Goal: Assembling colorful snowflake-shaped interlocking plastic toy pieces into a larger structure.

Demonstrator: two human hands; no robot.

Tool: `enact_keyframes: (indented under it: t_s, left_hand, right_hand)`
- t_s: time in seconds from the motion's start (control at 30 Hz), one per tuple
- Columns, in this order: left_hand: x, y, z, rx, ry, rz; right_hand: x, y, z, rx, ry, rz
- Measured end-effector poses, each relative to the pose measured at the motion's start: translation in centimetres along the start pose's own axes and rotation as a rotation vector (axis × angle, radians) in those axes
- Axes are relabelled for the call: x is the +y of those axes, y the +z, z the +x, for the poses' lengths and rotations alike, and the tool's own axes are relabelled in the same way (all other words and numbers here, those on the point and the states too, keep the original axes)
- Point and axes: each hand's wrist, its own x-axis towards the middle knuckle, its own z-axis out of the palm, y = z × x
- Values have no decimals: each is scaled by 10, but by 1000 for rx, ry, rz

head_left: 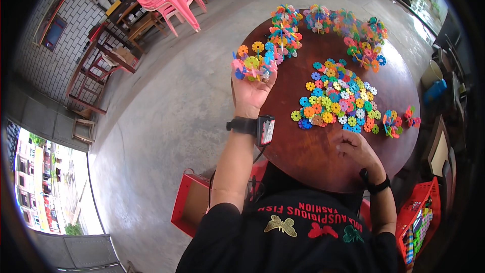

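My left hand (252, 88) is raised at the table's left edge, palm showing, its fingers round a cluster of interlocking plastic flower discs (251, 62) in many colours. This cluster meets the end of a curved row of similar clusters (286, 30); whether they are joined I cannot tell. My right hand (356, 149) hovers low over the table's near side, just below a loose pile of flower discs (336, 96). Its fingers are half bent with a gap to the thumb, and nothing shows in them. A small assembled cluster (392, 124) stands right of the pile.
The round brown table (303, 151) stands before me. A red box (191, 199) is on the floor at left, a red basket (422, 207) of coloured pieces at right. Stacked pink chairs (169, 0) and wooden furniture (96, 65) stand far left. A blue container (434, 91) is at right.
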Motion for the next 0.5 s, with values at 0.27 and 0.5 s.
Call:
enact_keyframes:
  t_s: [0.27, 0.5]
  left_hand:
    - [-80, 15, -29, -109, -43, 481]
    - [-135, 41, -62, -502, 67, 1230]
  right_hand:
    - [-17, 3, -3, 87, -35, 367]
    - [-11, 6, -6, 136, -65, 896]
